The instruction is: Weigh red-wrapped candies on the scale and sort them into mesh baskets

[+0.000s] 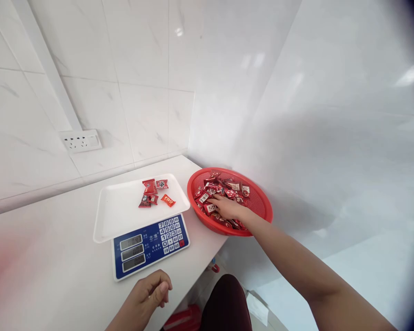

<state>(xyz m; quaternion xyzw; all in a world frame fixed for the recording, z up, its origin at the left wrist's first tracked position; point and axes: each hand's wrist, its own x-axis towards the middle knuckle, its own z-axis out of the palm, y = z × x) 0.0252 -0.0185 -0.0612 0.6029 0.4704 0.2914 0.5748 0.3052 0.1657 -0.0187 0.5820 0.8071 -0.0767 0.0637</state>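
Observation:
My right hand (227, 207) reaches into a red plastic basket (266, 204) on the right. Its fingers are apart and rest on the small red wrapped candies (230, 192); none is visibly gripped, and the fingertips are partly among the wrappers. My left hand (150, 292) is over the front of the table, fingers curled into a loose fist with nothing visible in it. Just beyond it stands a digital scale with a blue keypad panel (152, 246). On the scale's white tray (119, 207) lie several candies, including an orange-red one (168, 200) apart from the others.
The white table (62, 257) meets tiled walls at the back and right. A wall socket (80, 140) sits above the table at the left. Below the front edge are my knee (226, 303), a red object (186, 318) and a white sheet-like thing (257, 307) on the floor.

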